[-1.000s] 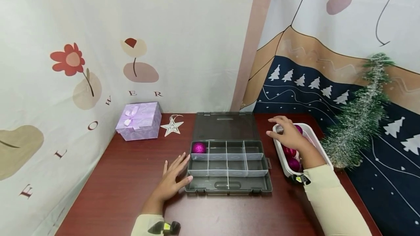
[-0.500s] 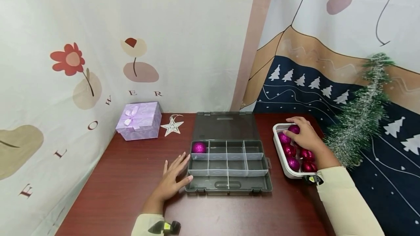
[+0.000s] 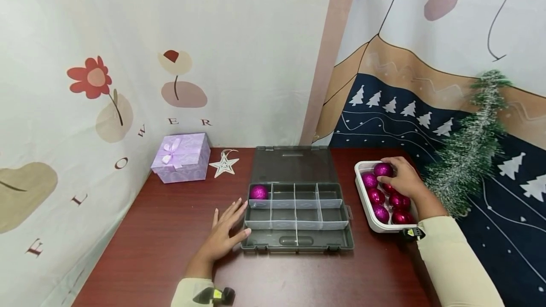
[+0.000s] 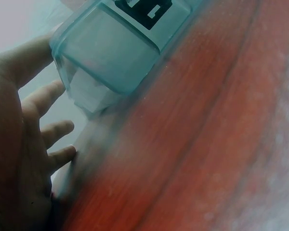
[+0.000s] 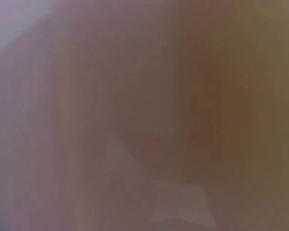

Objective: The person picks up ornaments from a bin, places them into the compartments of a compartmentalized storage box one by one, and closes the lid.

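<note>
On the table lies a grey translucent organizer box, its lid folded back and its inside split by dividers. One glittery purple bauble sits in the far-left compartment. My left hand rests against the box's left side, fingers spread; the left wrist view shows the thumb at the box corner. Over the right side of a white basket, my right hand has thumb and fingers curled round a glittery purple bauble at the far end. Blur hides the grip in the right wrist view.
Several more baubles, purple and shiny red, fill the basket. A small frosted Christmas tree stands right of it. At the back left are a lilac gift box and a white star ornament.
My right hand has moved right from the basket's left rim to its far right side, and its fingers have closed in round a purple bauble. The left hand stays put.
</note>
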A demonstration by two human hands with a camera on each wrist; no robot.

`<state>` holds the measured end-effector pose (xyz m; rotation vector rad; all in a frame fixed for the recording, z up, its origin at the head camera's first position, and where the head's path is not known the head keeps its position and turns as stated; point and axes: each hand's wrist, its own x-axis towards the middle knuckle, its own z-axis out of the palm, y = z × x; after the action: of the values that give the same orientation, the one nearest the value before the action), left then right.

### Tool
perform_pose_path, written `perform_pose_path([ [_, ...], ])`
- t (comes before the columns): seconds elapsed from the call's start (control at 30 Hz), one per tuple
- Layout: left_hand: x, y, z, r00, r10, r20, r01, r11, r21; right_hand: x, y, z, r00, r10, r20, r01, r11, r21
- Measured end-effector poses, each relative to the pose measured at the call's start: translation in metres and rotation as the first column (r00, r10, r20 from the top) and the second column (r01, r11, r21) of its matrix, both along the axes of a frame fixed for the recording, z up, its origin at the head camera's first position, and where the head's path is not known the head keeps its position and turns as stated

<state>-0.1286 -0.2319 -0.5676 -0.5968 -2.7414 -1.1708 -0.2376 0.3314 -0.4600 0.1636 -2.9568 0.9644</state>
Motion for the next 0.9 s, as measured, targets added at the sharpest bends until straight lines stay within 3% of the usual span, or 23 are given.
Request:
perform_pose_path([
  [0.3, 0.0008, 0.0010, 0.0007, 1.000, 0.000, -0.009, 0.000, 1.000, 0.003, -0.0006, 0.0033, -0.0081, 0.998, -0.023, -0.053, 0.024, 0.999, 0.020],
  [0.53, 0.0014, 0.0020, -0.0031, 0.999, -0.003, -0.038, 0.004, 1.000, 0.027, 0.0008, 0.0019, -0.0093, 0.999, -0.035, -0.037, 0.036, 0.999, 0.028],
  [0.9, 0.0009, 0.0012, -0.0003, 1.000, 0.006, -0.002, -0.006, 1.000, -0.004, 0.0060, 0.0041, -0.0024, 0.994, -0.034, -0.102, 0.033, 0.999, -0.017],
])
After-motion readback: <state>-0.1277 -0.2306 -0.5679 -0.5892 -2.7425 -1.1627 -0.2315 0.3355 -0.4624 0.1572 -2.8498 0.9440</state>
